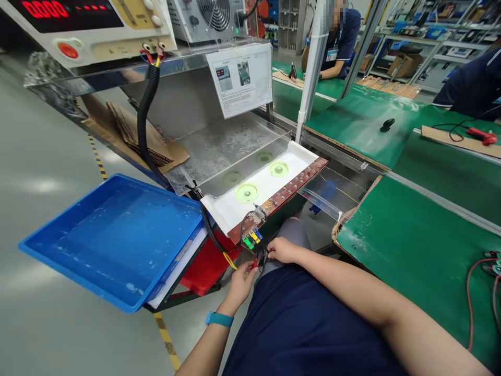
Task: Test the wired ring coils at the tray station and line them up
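My left hand (242, 279) is curled around a small red clip on thin wires just below the front corner of a white fixture (297, 159). My right hand (279, 249) pinches the same bundle of thin wires from the right. Both hands sit under a cluster of green, yellow and blue connectors (251, 238) at the end of a copper-coloured strip (291, 188) along the fixture's front edge. Three green round pads (247, 193) lie on the white surface. A black corrugated cable (144, 120) runs down from a test instrument (88, 26) to that corner.
An empty blue tray (113, 237) juts out at the left over a red bin (205, 269). A clear acrylic cover (238, 151) stands behind the fixture. Green mats (422, 245) cover benches at the right, where two other people work at the back. Folded cardboard (133, 136) lies behind.
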The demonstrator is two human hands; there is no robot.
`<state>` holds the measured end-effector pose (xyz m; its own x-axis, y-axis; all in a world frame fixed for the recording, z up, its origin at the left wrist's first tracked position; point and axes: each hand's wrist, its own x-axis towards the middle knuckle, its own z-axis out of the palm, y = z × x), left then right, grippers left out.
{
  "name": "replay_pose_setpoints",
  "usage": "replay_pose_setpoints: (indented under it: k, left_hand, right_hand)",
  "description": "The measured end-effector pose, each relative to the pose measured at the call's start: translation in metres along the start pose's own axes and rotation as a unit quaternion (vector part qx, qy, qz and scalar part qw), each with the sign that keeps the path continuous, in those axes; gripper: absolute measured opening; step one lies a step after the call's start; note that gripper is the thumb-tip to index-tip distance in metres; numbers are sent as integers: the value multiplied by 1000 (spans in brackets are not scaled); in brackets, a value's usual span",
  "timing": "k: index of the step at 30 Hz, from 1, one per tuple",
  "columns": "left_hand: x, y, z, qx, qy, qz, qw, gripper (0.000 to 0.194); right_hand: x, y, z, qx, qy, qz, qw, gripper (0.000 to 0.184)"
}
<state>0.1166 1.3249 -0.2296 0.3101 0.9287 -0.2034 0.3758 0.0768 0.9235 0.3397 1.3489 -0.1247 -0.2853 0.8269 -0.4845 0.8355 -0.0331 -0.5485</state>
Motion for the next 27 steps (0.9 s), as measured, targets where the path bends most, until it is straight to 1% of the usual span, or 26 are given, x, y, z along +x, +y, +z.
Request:
replay_pose_setpoints:
  k: [3,7,10,13,14,15,16,18,19,20,21,23,24,25,27]
  left_hand:
    - [0,0,-1,-1,-8,-10,1000,50]
    - [2,6,-1,16,-9,-29,999,55]
    - [5,18,-6,31,-3,-46,998,58]
    - [4,34,-19,39,20,-79,996,62]
    - [1,40,-24,18,35,-105,994,63]
    - [-3,47,-28,-25,55,-139,988,64]
    - [-7,55,-31,-87,78,-178,977,63]
    - [-19,75,-35,-229,121,-244,934,60]
    - [-25,87,-34,-285,135,-262,912,59]
    - [-30,99,-32,-317,141,-271,898,59]
    - [-35,111,-30,-333,142,-276,890,59]
    - [-43,130,-24,-340,136,-282,887,58]
    - [-47,136,-22,-336,132,-282,889,58]
    - [-50,139,-20,-327,127,-281,893,58]
    - [-56,135,-20,-298,124,-271,907,58]
  right_hand:
    - [0,1,-4,-9,-3,0,1000,13]
    - [-9,4,-12,-21,-14,-4,1000,23]
    - [-22,6,-28,-38,-40,-6,998,24]
    - [-36,8,-48,-55,-53,-18,997,21]
    - [-40,9,-53,-58,-49,-25,997,21]
    - [-44,11,-57,-58,-43,-33,997,22]
    - [-47,12,-60,-58,-40,-41,997,23]
    - [-51,14,-63,-38,-29,-63,997,27]
    - [-52,15,-63,-14,-21,-72,997,29]
    - [-51,16,-63,17,-13,-77,997,30]
    - [-50,16,-63,49,-4,-74,996,31]
    - [-46,17,-65,95,7,-57,994,32]
    - [-43,18,-67,100,6,-47,994,32]
    - [-40,19,-70,100,8,-41,994,33]
    - [-34,21,-75,101,33,-44,993,35]
